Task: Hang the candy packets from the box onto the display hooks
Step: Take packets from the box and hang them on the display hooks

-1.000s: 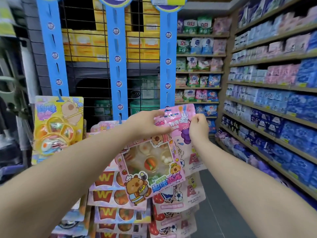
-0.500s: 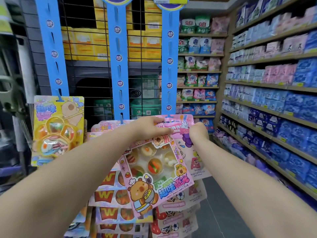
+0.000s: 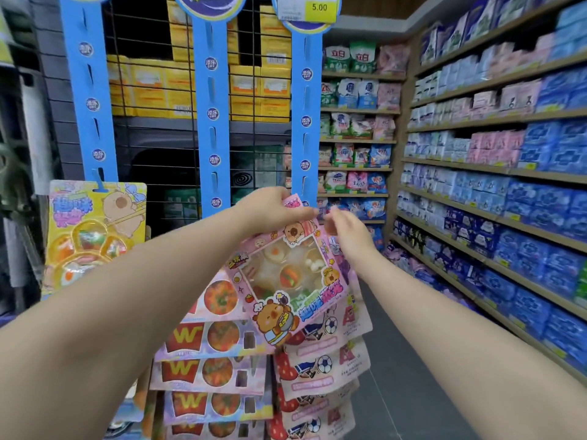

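**Pink candy packet held up at the blue hanging strips**

The left hand (image 3: 273, 211) holds a square pink cardboard candy packet with a clear plastic window (image 3: 292, 281) by its upper edge, and the fingers are closed on the card. The packet is tilted in the air in front of the display. Its top is near the lower end of the right one of three long blue plastic hanging strips (image 3: 211, 122). The right hand (image 3: 349, 233) is at the packet's upper right corner with bent fingers. The picture is blurred there, so I cannot tell if they pinch the card or only touch it.

Through the window one sees glossy gummy pieces, one shaped like a small burger. The print shows a brown cartoon animal and large coloured Chinese characters, too blurred to read. Each strip carries round dark blue badges with the white characters "添乐". A yellow price label (image 3: 319, 7) at the top of the right strip reads "5.00".

Behind the packet hang shiny packets with a red "W" (image 3: 190, 338) and white pouches with footballs and a red "A" (image 3: 324, 363). A yellow packet with a paw-shaped blister (image 3: 95, 236) hangs on the left strip. On the far shelf, green and white bags (image 3: 349, 57) read "立白".
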